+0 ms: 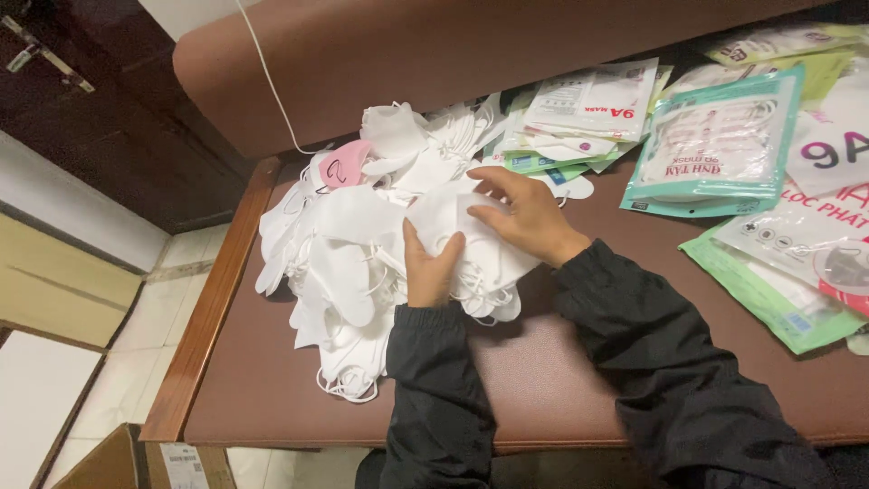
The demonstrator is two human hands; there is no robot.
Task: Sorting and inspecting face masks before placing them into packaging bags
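Observation:
A big heap of white folded face masks [353, 244] lies on a brown padded bench seat [272, 380]. My left hand [429, 269] presses its palm and thumb on a stack of white masks [493, 263] at the near right of the heap. My right hand [527, 215] lies flat on top of the same stack, fingers spread toward the heap. Both arms wear black sleeves. One pink mask [344, 165] sits at the far side of the heap.
Clear plastic mask packets with green and teal borders [720, 145] are spread over the right of the seat. The brown backrest [434, 54] rises behind, with a white cord [265, 72] over it. A wooden edge [213, 308], tiled floor and a cardboard box [118, 462] lie at left.

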